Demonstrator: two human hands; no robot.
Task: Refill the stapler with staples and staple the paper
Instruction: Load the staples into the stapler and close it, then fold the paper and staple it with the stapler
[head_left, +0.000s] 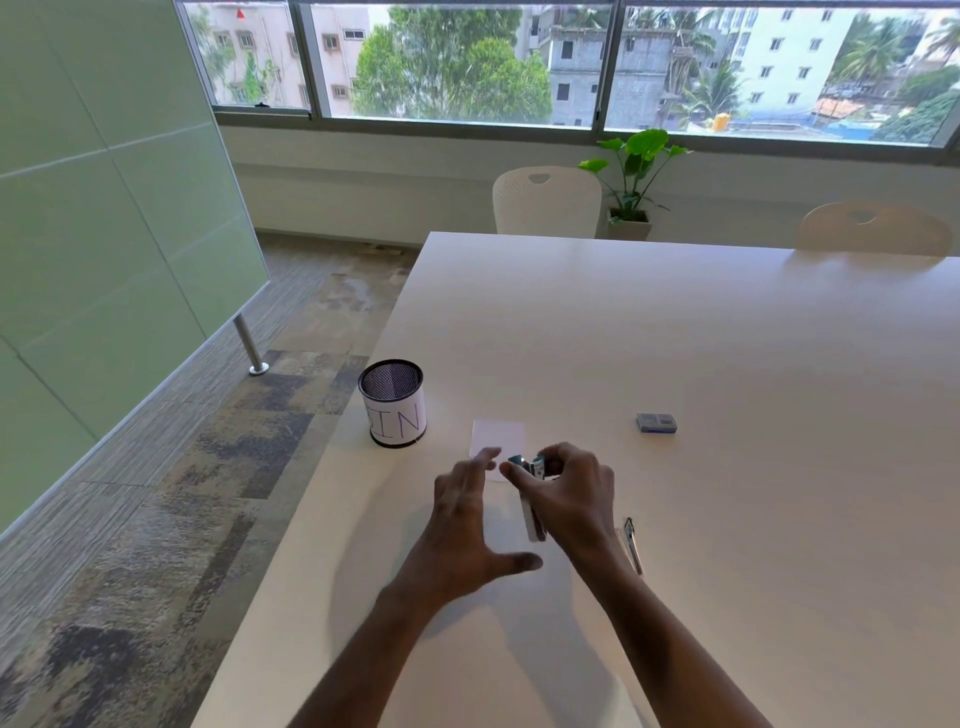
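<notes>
My right hand (569, 493) grips a small teal and silver stapler (532, 501), held above the white table with its head pointing away from me. My left hand (470, 525) hovers just left of it, fingers spread and holding nothing. A small white sheet of paper (498, 439) lies flat on the table just beyond both hands, partly hidden by my fingers. A small blue staple box (656, 423) rests on the table to the right of the paper.
A black mesh cup labelled "BIN" (393, 402) stands near the table's left edge (332, 467). A thin metal tool (632, 543) lies right of my right wrist. Two white chairs (546, 200) and a potted plant (631, 176) are beyond the far edge.
</notes>
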